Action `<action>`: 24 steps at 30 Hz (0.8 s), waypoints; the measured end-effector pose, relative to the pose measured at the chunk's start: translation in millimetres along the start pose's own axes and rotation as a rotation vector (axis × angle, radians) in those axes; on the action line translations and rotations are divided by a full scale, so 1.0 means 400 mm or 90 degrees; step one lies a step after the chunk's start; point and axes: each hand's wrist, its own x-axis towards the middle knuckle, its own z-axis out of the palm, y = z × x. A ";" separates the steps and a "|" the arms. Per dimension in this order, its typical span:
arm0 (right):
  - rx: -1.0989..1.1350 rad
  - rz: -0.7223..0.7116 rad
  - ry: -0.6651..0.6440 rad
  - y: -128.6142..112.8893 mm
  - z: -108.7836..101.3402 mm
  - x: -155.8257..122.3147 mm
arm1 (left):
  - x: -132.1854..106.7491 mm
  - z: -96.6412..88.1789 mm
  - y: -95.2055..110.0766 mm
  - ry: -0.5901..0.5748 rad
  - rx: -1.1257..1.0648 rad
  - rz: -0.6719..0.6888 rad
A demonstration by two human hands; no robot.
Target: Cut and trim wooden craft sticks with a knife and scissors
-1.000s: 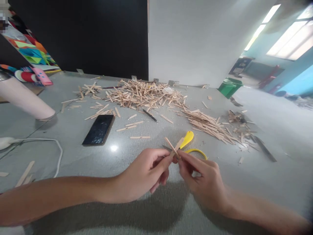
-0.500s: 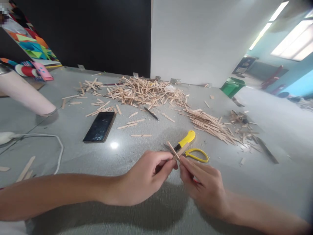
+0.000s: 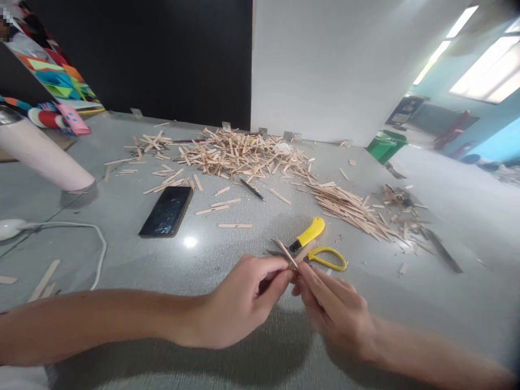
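Two wooden craft sticks cross between my fingertips, low in the middle of the view. My left hand pinches one craft stick, which slants up to the right. My right hand is closed on the other craft stick, which leans up to the left. The sticks meet at my fingers, which partly hide where they touch. Just beyond lie scissors with yellow handles and a yellow-handled cutter, its dark end towards the sticks.
A large heap of craft sticks lies against the upright board, with a neater pile to its right. A phone, a pen and a white cable rest on the grey table. Far right is a metal blade.
The left-leaning stick has tipped slightly lower and to the left. My right fingers have shifted a little around it. The things on the table stay where they were.
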 end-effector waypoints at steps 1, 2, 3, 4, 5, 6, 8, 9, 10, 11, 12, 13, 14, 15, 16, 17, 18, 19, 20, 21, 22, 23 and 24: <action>0.003 -0.004 -0.008 0.002 -0.001 0.002 | 0.000 0.000 -0.001 -0.003 -0.004 0.000; 0.009 -0.008 -0.014 0.004 -0.002 0.004 | 0.001 -0.001 0.000 -0.007 -0.007 -0.002; 0.015 -0.012 -0.017 0.006 -0.003 0.006 | 0.001 -0.002 0.000 -0.010 -0.010 -0.005; 0.019 -0.016 -0.020 0.008 -0.004 0.006 | 0.001 -0.003 0.001 -0.011 -0.011 -0.009; 0.019 -0.022 -0.022 0.010 -0.004 0.006 | 0.001 -0.003 0.001 -0.012 -0.010 -0.010; 0.012 -0.031 -0.024 0.012 -0.004 0.005 | 0.000 -0.004 0.000 -0.012 -0.007 -0.009; -0.021 -0.058 -0.026 0.017 -0.004 0.001 | -0.002 -0.003 -0.002 -0.012 0.004 -0.007; -0.042 -0.074 -0.030 0.020 -0.003 -0.001 | -0.003 -0.002 -0.005 -0.012 0.008 -0.009; -0.063 -0.091 -0.033 0.022 -0.002 -0.003 | -0.004 -0.002 -0.007 -0.013 0.013 -0.013; -0.082 -0.107 -0.035 0.024 -0.001 -0.004 | -0.004 -0.002 -0.008 -0.013 0.016 -0.017; -0.093 -0.121 -0.034 0.026 0.000 -0.005 | -0.004 -0.003 -0.010 -0.014 0.020 -0.018; -0.097 -0.129 -0.026 0.026 0.001 -0.005 | -0.003 -0.004 -0.010 -0.014 0.026 -0.017; -0.092 -0.124 -0.012 0.025 0.002 -0.005 | -0.001 -0.005 -0.010 -0.013 0.034 -0.014; -0.078 -0.106 0.010 0.023 0.003 -0.004 | 0.000 -0.006 -0.009 -0.012 0.046 -0.009; -0.054 -0.071 0.034 0.018 0.004 -0.003 | 0.002 -0.007 -0.008 -0.008 0.058 -0.003; -0.028 -0.022 0.055 0.012 0.004 -0.002 | 0.003 -0.007 -0.007 -0.002 0.070 0.004; -0.002 0.035 0.074 0.004 0.004 0.000 | 0.003 -0.007 -0.006 0.005 0.082 0.011; 0.021 0.092 0.092 -0.004 0.002 0.002 | 0.003 -0.005 -0.004 0.011 0.092 0.019; 0.043 0.146 0.109 -0.012 0.001 0.005 | 0.003 -0.004 -0.003 0.015 0.098 0.027; 0.064 0.189 0.123 -0.020 -0.001 0.008 | 0.002 -0.001 -0.002 0.019 0.102 0.035; 0.082 0.219 0.131 -0.025 -0.002 0.011 | 0.001 0.001 -0.001 0.019 0.103 0.042; 0.097 0.230 0.137 -0.029 -0.004 0.014 | 0.001 0.003 0.000 0.020 0.102 0.049; 0.112 0.222 0.138 -0.030 -0.004 0.017 | 0.001 0.004 0.001 0.021 0.098 0.054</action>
